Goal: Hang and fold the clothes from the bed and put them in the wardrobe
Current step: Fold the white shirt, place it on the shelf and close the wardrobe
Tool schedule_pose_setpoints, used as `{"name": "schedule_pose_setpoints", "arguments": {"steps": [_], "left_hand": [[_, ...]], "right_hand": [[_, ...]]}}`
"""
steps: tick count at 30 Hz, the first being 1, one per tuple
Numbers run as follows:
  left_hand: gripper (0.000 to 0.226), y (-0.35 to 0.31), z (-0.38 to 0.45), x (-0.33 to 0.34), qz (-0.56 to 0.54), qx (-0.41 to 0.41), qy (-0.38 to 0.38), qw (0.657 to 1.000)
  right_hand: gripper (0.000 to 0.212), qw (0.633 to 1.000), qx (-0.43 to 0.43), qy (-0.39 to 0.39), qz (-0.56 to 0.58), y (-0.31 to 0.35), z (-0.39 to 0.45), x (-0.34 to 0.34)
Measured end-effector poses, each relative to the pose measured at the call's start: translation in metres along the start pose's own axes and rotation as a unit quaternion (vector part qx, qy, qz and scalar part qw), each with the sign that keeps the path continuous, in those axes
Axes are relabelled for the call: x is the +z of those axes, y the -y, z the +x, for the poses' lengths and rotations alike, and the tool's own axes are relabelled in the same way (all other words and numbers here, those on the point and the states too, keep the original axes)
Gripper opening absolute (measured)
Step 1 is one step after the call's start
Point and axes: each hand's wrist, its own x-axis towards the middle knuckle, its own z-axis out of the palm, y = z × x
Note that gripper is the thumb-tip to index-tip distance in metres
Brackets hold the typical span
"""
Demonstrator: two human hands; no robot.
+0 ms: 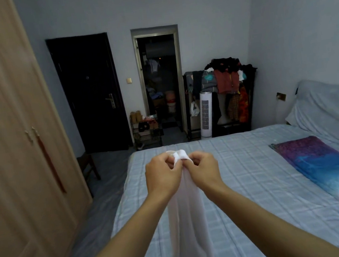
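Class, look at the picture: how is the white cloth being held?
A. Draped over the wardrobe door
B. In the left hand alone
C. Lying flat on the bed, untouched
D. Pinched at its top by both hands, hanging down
D: the left hand and the right hand both pinch the top of the white cloth, which hangs between the forearms above the bed.

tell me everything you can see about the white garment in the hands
The white garment is thin, soft-looking plain fabric, slightly sheer. Its top edge is bunched into a small puff between the left hand and the right hand, which both pinch it close together. From there it hangs straight down in long folds above the bed; its lower end runs out of frame.
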Motion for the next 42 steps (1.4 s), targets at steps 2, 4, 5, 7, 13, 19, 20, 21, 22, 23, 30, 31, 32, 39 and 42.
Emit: {"name": "schedule_pose_setpoints", "arguments": {"steps": [2,4,5,7,13,19,20,21,22,23,30,31,32,39,42], "left_hand": [[0.012,-0.001,-0.004,-0.004,-0.033,-0.012,0.007,0.999],[0.014,-0.001,-0.006,-0.006,-0.055,-0.029,0.036,0.997],[0.019,-0.001,-0.007,-0.008,-0.057,-0.036,0.057,0.996],[0.032,0.0,-0.009,-0.011,-0.068,-0.042,0.103,0.992],[0.023,0.019,-0.013,-0.02,0.02,0.055,0.114,0.992],[0.079,0.057,-0.006,-0.04,0.181,0.201,0.067,0.96],[0.091,0.058,-0.006,-0.04,0.192,0.207,0.091,0.955],[0.097,0.058,-0.007,-0.037,0.196,0.214,0.106,0.951],[0.099,0.059,-0.007,-0.034,0.189,0.217,0.114,0.951],[0.096,0.059,-0.007,-0.03,0.168,0.212,0.119,0.955],[0.032,0.057,-0.008,-0.021,0.027,0.211,0.128,0.969],[0.028,0.055,-0.007,-0.022,0.023,0.219,0.131,0.967],[0.03,0.051,-0.007,-0.022,0.026,0.226,0.133,0.965],[0.028,0.041,-0.009,-0.014,0.041,0.205,0.157,0.965],[0.02,0.043,-0.006,-0.016,0.067,0.214,0.156,0.962]], "right_hand": [[0.021,0.999,-0.004,0.027,0.031,0.0,-0.005,-0.004],[0.015,0.996,-0.013,0.068,0.052,0.001,-0.008,-0.008],[0.011,0.994,-0.017,0.091,0.057,0.001,-0.01,-0.009],[0.01,0.992,-0.027,0.113,0.053,-0.001,-0.014,-0.009],[0.011,0.997,-0.047,0.061,-0.005,-0.017,-0.007,-0.008],[0.015,0.988,-0.126,0.081,-0.033,-0.027,-0.008,-0.015],[0.015,0.986,-0.136,0.091,-0.024,-0.025,-0.01,-0.016],[0.016,0.984,-0.144,0.102,-0.016,-0.022,-0.011,-0.018],[0.018,0.982,-0.151,0.111,-0.008,-0.019,-0.013,-0.018],[0.019,0.981,-0.158,0.116,-0.003,-0.016,-0.014,-0.019],[0.021,0.977,-0.174,0.121,-0.003,-0.014,-0.016,-0.03],[0.021,0.978,-0.17,0.124,0.001,-0.015,-0.016,-0.032],[0.021,0.978,-0.167,0.123,0.007,-0.016,-0.016,-0.033],[0.021,0.975,-0.187,0.121,0.007,-0.02,-0.021,-0.032],[0.022,0.969,-0.214,0.12,-0.023,-0.023,-0.025,-0.036]]}}
